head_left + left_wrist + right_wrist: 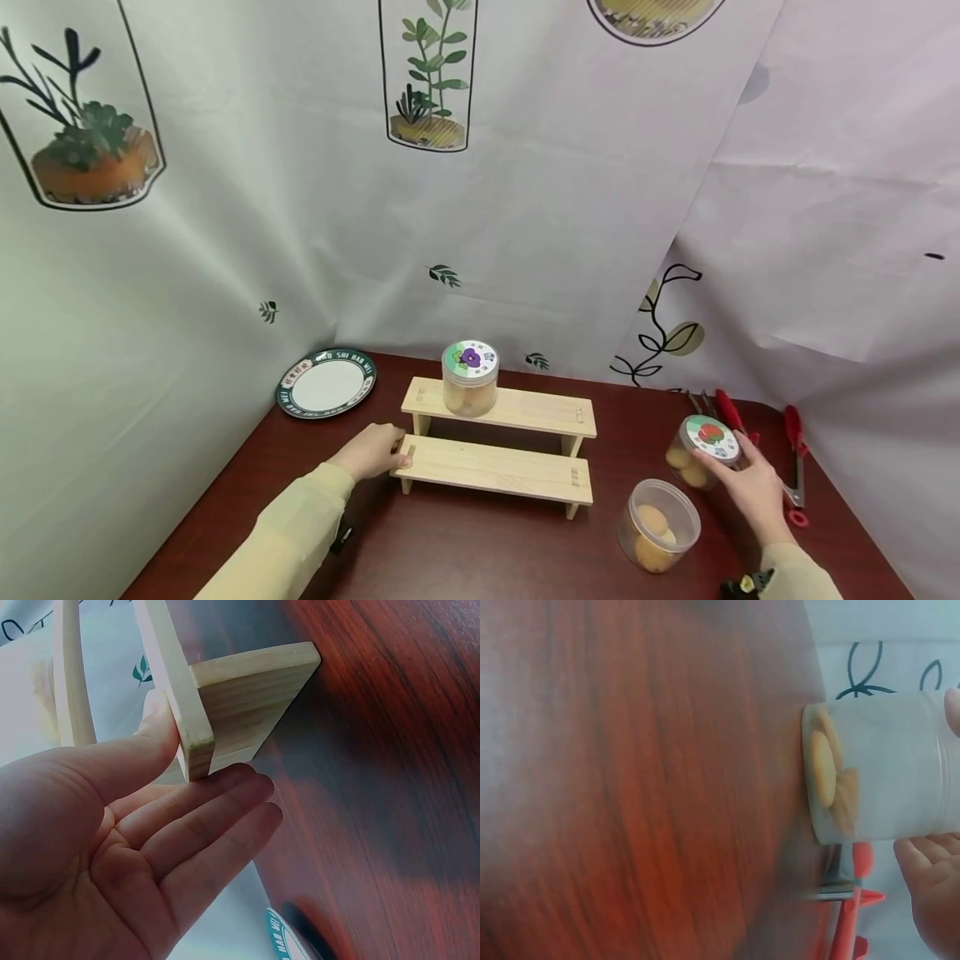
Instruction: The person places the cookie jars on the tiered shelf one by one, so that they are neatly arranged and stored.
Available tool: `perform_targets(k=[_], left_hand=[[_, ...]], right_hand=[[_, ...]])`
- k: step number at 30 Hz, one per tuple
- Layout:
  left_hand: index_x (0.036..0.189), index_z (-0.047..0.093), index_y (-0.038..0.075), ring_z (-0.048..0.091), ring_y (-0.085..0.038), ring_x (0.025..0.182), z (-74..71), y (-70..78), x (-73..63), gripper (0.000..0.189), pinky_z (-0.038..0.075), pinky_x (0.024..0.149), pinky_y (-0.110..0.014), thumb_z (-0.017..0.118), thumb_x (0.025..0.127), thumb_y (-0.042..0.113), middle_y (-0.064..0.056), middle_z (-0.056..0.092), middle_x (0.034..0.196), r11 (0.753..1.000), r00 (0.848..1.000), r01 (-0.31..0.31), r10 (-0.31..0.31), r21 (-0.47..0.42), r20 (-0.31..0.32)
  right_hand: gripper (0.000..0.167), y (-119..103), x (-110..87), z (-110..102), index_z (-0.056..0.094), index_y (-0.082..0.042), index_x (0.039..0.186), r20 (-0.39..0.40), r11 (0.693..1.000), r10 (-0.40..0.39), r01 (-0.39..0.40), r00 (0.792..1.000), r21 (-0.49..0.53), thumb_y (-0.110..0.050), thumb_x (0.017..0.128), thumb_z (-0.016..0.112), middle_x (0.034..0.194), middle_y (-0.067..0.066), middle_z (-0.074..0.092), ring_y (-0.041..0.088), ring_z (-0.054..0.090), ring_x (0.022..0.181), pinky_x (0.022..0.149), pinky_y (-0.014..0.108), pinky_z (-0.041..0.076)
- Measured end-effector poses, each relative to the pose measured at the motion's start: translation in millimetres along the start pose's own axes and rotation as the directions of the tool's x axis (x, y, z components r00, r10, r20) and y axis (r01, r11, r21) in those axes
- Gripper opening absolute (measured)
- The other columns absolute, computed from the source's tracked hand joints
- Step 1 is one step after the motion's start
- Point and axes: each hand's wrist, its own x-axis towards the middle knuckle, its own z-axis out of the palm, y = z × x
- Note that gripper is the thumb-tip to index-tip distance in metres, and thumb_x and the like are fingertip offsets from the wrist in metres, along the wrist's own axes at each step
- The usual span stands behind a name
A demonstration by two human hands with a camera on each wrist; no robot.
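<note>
My left hand [371, 452] grips the left end of the lower step of a two-step wooden stand [491, 467]. In the left wrist view its thumb lies on the step's top [174, 690], with the fingers underneath. To the right, my right hand [756, 493] holds a clear lidded jar [681, 460] around its lid, which bears a red picture. Biscuits lie low inside this jar [892, 765] in the right wrist view; whether its base touches the table I cannot tell. An uncovered jar [658, 527] of biscuits stands in front of it.
On the upper step sits a jar with a purple-flower lid [470, 379]. A dark-rimmed plate [327, 383] lies at the back left of the brown table [450, 550]. Red-handled tongs [797, 467] and a fork [701, 403] lie at the right, near the curtain.
</note>
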Motion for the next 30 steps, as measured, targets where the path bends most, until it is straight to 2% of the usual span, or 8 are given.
perform_targets(k=[6,10,13,17,21,24,27,30], left_hand=[[0.095,0.065,-0.003,0.047,-0.017,0.065,0.0,-1.6,0.6,0.030,0.041,0.061,-0.032,0.076,0.079,0.021,-0.005,0.057,0.072,1.000,1.000,-0.005,0.005,-0.011,0.002],[0.100,0.066,-0.004,0.049,-0.016,0.067,0.1,-3.1,2.3,0.035,0.043,0.064,-0.033,0.076,0.079,0.021,-0.006,0.060,0.076,1.000,1.000,-0.006,0.006,-0.016,0.003],[0.100,0.066,-0.004,0.048,-0.016,0.066,0.2,-3.9,3.9,0.034,0.041,0.063,-0.032,0.076,0.079,0.021,-0.004,0.059,0.074,1.000,1.000,0.002,-0.002,-0.028,0.002],[0.101,0.066,-0.004,0.048,-0.016,0.066,1.0,-4.6,4.2,0.035,0.043,0.063,-0.032,0.077,0.079,0.021,-0.004,0.059,0.074,0.999,1.000,0.002,-0.001,-0.038,0.003],[0.106,0.065,-0.007,0.053,-0.017,0.072,1.1,-5.2,3.6,0.040,0.048,0.070,-0.037,0.076,0.079,0.020,-0.010,0.065,0.084,0.999,1.000,0.000,0.000,-0.037,0.010],[0.109,0.063,-0.009,0.057,-0.020,0.078,0.3,-5.4,3.9,0.043,0.049,0.075,-0.040,0.076,0.080,0.020,-0.014,0.066,0.092,0.999,1.000,0.002,-0.001,-0.041,0.016],[0.111,0.063,-0.010,0.060,-0.022,0.083,-0.7,-4.8,3.3,0.044,0.050,0.078,-0.042,0.076,0.080,0.020,-0.017,0.067,0.097,0.999,1.000,0.008,-0.006,-0.047,0.022],[0.112,0.062,-0.010,0.062,-0.024,0.087,-0.8,-4.8,3.1,0.045,0.050,0.079,-0.043,0.075,0.081,0.019,-0.018,0.067,0.099,0.999,1.000,0.009,-0.007,-0.052,0.027]], right_hand=[[0.088,0,-3.3,3,0.031,0.005,0.144,-0.044,0.999,-0.032,0.032,0.999,0.008,-0.037,0.080,0.075,0.139,0.034,0.037,0.048,0.039,0.126,0.097,0.054,0.036],[0.089,-3,-4.6,2,0.030,0.002,0.145,-0.033,0.999,-0.024,0.025,0.999,0.023,-0.039,0.080,0.075,0.140,0.033,0.037,0.046,0.040,0.126,0.086,0.019,0.044],[0.090,-7,-6.1,-1,0.030,-0.001,0.146,-0.023,0.999,-0.010,0.011,1.000,0.047,-0.041,0.080,0.075,0.141,0.031,0.038,0.043,0.041,0.127,0.066,0.001,0.030],[0.090,-15,-9.0,-5,0.029,-0.004,0.148,-0.021,0.998,0.005,-0.003,1.000,0.064,-0.043,0.080,0.074,0.141,0.030,0.039,0.041,0.042,0.127,0.064,-0.001,0.028],[0.087,-22,-10.8,-8,0.030,-0.007,0.148,-0.030,0.997,-0.005,0.008,1.000,0.077,-0.041,0.081,0.074,0.141,0.027,0.040,0.038,0.042,0.127,0.065,-0.002,0.029],[0.085,-26,-12.0,-9,0.032,-0.009,0.147,-0.040,0.995,-0.019,0.023,0.999,0.098,-0.040,0.081,0.074,0.140,0.026,0.042,0.017,0.046,0.126,0.067,-0.002,0.031],[0.082,-30,-13.7,-11,0.034,-0.010,0.147,-0.046,0.992,-0.036,0.042,0.998,0.116,-0.039,0.081,0.074,0.140,0.025,0.043,-0.010,0.044,0.113,0.068,-0.002,0.033],[0.082,-33,-15.6,-13,0.035,-0.010,0.147,-0.049,0.990,-0.058,0.064,0.997,0.123,-0.038,0.081,0.074,0.141,0.025,0.042,-0.017,0.042,0.103,0.068,-0.002,0.034]])
